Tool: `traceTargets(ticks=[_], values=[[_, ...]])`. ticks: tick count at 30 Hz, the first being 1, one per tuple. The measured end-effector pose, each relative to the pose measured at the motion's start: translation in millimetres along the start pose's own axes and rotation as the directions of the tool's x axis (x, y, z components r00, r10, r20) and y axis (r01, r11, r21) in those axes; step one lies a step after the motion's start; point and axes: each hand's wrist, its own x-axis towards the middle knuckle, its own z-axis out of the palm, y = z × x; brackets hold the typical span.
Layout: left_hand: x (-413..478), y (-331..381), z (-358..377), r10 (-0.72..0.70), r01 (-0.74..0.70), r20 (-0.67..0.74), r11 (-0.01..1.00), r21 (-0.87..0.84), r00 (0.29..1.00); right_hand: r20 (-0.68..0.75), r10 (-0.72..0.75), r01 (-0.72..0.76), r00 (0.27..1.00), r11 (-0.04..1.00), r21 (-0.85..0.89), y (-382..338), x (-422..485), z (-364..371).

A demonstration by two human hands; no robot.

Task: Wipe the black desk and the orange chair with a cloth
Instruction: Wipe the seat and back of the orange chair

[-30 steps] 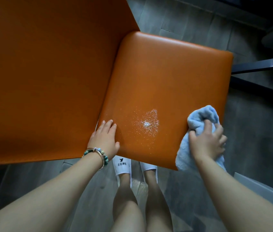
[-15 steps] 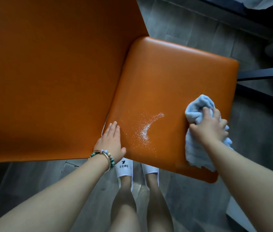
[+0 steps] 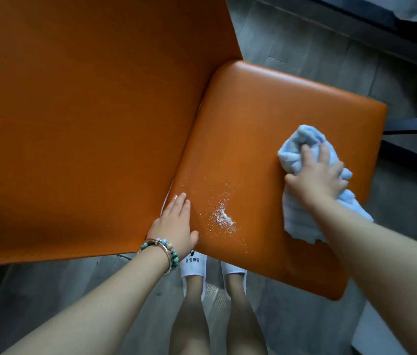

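Orange chair [image 3: 266, 162]: fills most of the view, directly below the person; its broad backrest [image 3: 87, 124] is on the left and its padded seat [image 3: 292, 103] on the right.
Feet: two white slippers [image 3: 193, 267] stand on the floor, toes tucked under the seat's near edge.
Wrist: one beaded bracelet [image 3: 175, 256] and one thin bangle [image 3: 161, 243] on the left arm.
Left hand [image 3: 174, 224]: lies flat on the seat's near left corner, just beside the backrest. Its fingers are straight and pressed together. It probably braces the chair against the wiping.
Spill: one patch of white grains [image 3: 222, 216] on the seat, just right of that hand, thinning into a trail toward the seat's middle.
Right hand [image 3: 317, 180]: presses the cloth [image 3: 294, 149] onto the seat's right side, well apart from the grains. Its fingers are curled into the fabric.
Cloth shape: one pale blue towel, bunched under the palm, likely to make a firm pad. A loose end trails under the forearm.
Step in hand: wiping the seat, the grains not yet cleared.
Beyond: grey plank floor [image 3: 304, 47]. Dark bars [image 3: 412, 125] at the right edge may belong to the black desk, but that cannot be told.
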Motion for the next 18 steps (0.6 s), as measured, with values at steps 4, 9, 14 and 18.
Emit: traceTargets(ticks=[4,9,14,18], values=[[1.6,0.3,0.1,-0.118,0.108,-0.048,0.978,-0.178,0.992,0.006,-0.521,0.519,0.854,0.849,-0.098,-25.3,-60.6,39.2],[5.7,1.1,-5.1,-0.188,0.166,-0.038,0.932,-0.323,0.981,-0.114,-0.684,0.682,0.721,0.729,-0.063,-22.3,-57.3,32.2],[8.6,0.7,-2.1,-0.232,0.187,-0.07,0.9,-0.395,0.97,-0.055,-0.327,0.323,0.943,0.944,-0.073,-65.8,16.7,-3.7],[8.1,-0.9,1.6,-0.255,0.179,-0.095,0.856,-0.486,0.962,0.021,-0.72,0.716,0.693,0.685,-0.137,-84.1,-32.9,23.1]])
